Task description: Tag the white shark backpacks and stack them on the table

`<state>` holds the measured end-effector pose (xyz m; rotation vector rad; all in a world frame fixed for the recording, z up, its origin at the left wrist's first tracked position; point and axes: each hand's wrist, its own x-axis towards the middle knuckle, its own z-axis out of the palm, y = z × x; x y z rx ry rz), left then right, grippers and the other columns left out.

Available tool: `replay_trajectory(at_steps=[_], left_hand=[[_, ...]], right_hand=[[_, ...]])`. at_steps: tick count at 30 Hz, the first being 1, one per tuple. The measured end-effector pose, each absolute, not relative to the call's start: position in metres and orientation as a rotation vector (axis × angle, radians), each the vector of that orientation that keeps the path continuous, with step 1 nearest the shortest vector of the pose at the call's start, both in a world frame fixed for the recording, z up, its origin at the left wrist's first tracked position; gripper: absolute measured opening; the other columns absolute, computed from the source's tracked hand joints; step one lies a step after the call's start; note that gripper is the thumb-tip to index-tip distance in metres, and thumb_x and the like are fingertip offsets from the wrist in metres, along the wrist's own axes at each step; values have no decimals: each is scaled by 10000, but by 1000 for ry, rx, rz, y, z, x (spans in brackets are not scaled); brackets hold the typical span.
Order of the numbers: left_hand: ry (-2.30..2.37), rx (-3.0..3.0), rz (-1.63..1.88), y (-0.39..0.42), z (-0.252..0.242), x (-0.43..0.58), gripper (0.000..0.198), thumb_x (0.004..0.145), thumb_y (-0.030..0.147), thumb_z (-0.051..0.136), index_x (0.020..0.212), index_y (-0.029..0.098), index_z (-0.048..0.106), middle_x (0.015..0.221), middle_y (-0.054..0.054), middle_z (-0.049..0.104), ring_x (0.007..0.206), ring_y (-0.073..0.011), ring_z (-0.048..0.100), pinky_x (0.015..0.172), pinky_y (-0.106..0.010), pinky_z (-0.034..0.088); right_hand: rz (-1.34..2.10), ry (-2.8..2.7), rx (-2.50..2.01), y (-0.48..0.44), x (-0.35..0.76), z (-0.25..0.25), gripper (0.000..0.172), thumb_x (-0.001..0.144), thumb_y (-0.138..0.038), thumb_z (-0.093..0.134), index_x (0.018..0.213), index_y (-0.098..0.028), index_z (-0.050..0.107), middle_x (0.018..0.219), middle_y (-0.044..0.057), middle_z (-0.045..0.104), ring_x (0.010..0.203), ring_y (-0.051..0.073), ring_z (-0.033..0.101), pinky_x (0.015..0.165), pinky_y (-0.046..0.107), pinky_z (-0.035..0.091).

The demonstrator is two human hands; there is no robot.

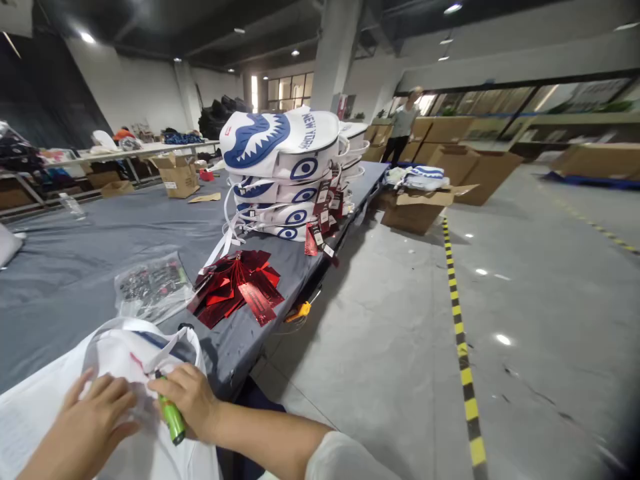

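Note:
A white bag [165, 433] with a strap lies at the near table edge, under both hands. My right hand [193, 403] is closed around a green cylindrical tool [171, 420] with black ends, its upper end at the bag's opening. Just left of it, my left hand [97, 417] rests on the white fabric with its fingers apart. A small red mark or strip shows on the bag near the tool. Beyond the bag lie a fan of red hang tags [237, 287] and a clear plastic pouch [153, 283] of small dark pieces.
Stacked white bags [285, 143] with blue shark-mouth prints and red tags stand farther along the grey-covered table [120, 220]. An open carton [413, 210] holding white-and-blue items sits on the floor at right. A person [401, 127] stands behind, near large cartons.

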<state>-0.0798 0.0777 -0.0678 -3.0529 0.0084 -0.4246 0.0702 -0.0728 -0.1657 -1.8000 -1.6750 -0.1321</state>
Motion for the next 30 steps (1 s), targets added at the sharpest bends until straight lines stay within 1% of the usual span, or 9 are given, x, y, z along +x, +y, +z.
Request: replay_trajectory(at_steps=[4, 7, 10, 12, 16, 20, 23, 26, 30], left_hand=[[-145, -3145, -177, 64, -62, -60, 80, 725, 341, 664, 756, 294, 721, 818, -49, 718, 873, -301, 666, 1045, -610, 378], [-159, -3172, -231, 71, -36, -52, 145, 737, 387, 709, 683, 258, 670, 816, -61, 685, 925, -279, 629, 1119, -596, 309], [-292, -3090, -356, 95, -9, -56, 265, 819, 443, 637, 687, 215, 654, 815, -33, 644, 1008, -247, 583, 1174, -601, 188], [-399, -3017, -369, 106, 2, -62, 348, 923, 449, 505, 791, 175, 674, 933, -20, 644, 1133, -220, 537, 1194, -593, 106], [-425, -2956, -406, 102, -6, -68, 394, 978, 428, 411, 883, 143, 666, 1156, -51, 614, 1295, -217, 442, 1212, -550, 73], [-299, -3013, -555, 85, -42, -75, 312, 977, 436, 449, 915, 207, 651, 1131, -47, 643, 1313, -237, 444, 1227, -536, 58], [-326, -3039, -781, 76, -64, -82, 288, 996, 397, 402, 948, 229, 631, 1104, -32, 654, 1347, -214, 424, 1243, -493, 14], [-360, -2996, -837, 63, -75, -82, 266, 972, 424, 450, 892, 232, 615, 1138, -26, 656, 1391, -232, 388, 1242, -498, -57], [-357, -3012, -750, 42, -86, -83, 185, 958, 362, 493, 927, 227, 615, 1156, -26, 656, 1379, -239, 408, 1243, -499, -81]], right_hand=[[-251, -1548, -1700, -94, 68, -150, 271, 960, -331, 473, 1116, -326, 694, 894, 17, 671, 883, 209, 630, 861, 355, 545], [-153, -1486, -1669, -107, 74, -155, 290, 968, -242, 465, 1180, -209, 661, 961, 84, 657, 925, 227, 588, 862, 389, 513], [-142, -1435, -1653, -109, 82, -168, 282, 966, -196, 475, 1183, -203, 654, 948, 89, 654, 906, 220, 579, 857, 388, 494], [-168, -1434, -1623, -109, 87, -173, 274, 971, -192, 474, 1183, -201, 647, 939, 89, 660, 895, 219, 587, 852, 388, 491], [-177, -1438, -1570, -112, 90, -162, 262, 957, -188, 507, 1182, -189, 640, 915, 88, 680, 874, 219, 625, 844, 401, 507], [-28, -1227, -1584, -118, 74, -130, 252, 932, -266, 571, 1170, -217, 637, 924, 67, 714, 888, 214, 676, 889, 408, 530], [254, -969, -1581, -108, 59, -112, 290, 922, -374, 601, 1156, -204, 624, 765, 17, 689, 705, 175, 675, 732, 337, 560], [442, -825, -1470, -92, 53, -106, 286, 924, -450, 573, 1006, -183, 633, 632, -31, 598, 479, 112, 551, 512, 263, 488], [290, -914, -1533, -84, 51, -108, 274, 924, -407, 560, 781, -182, 624, 688, 15, 623, 591, 135, 585, 554, 272, 486]])
